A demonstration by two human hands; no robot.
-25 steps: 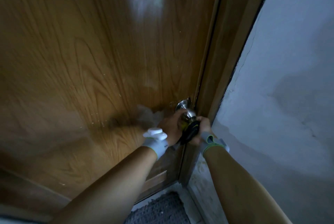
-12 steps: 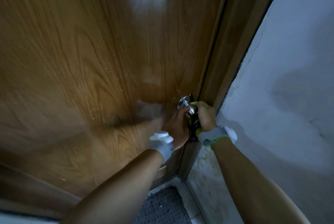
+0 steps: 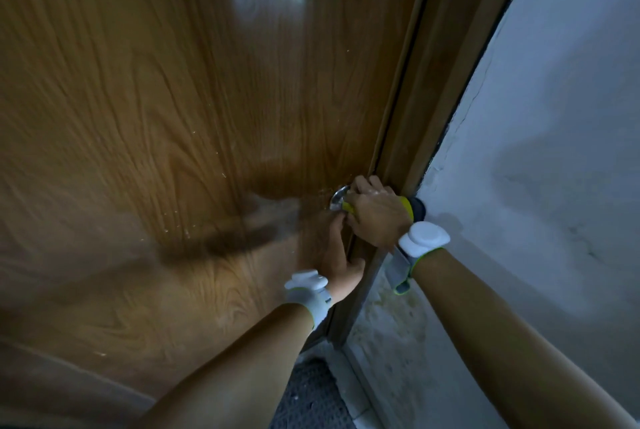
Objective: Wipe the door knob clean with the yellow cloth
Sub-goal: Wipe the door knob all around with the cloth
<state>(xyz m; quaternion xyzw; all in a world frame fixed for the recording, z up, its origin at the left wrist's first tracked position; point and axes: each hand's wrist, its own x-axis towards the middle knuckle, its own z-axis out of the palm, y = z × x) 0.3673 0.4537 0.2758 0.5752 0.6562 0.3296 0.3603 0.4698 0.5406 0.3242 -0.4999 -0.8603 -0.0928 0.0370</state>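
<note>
A silver door knob sits at the right edge of a brown wooden door; only its base plate shows. My right hand is closed over the knob from above, pressing the yellow cloth around it; a yellow and dark edge of the cloth sticks out past my knuckles. My left hand lies just below the knob, against the door's edge, fingers pointing up toward it. Whether it grips anything is hidden by the right hand.
The door frame runs up right beside the knob, with a pale plastered wall further right. A dark mat lies on the floor below. Both wrists carry white bands.
My right hand has moved up from below the knob and now covers it with the cloth. The left hand has slid down beneath it. The view has shifted slightly.
</note>
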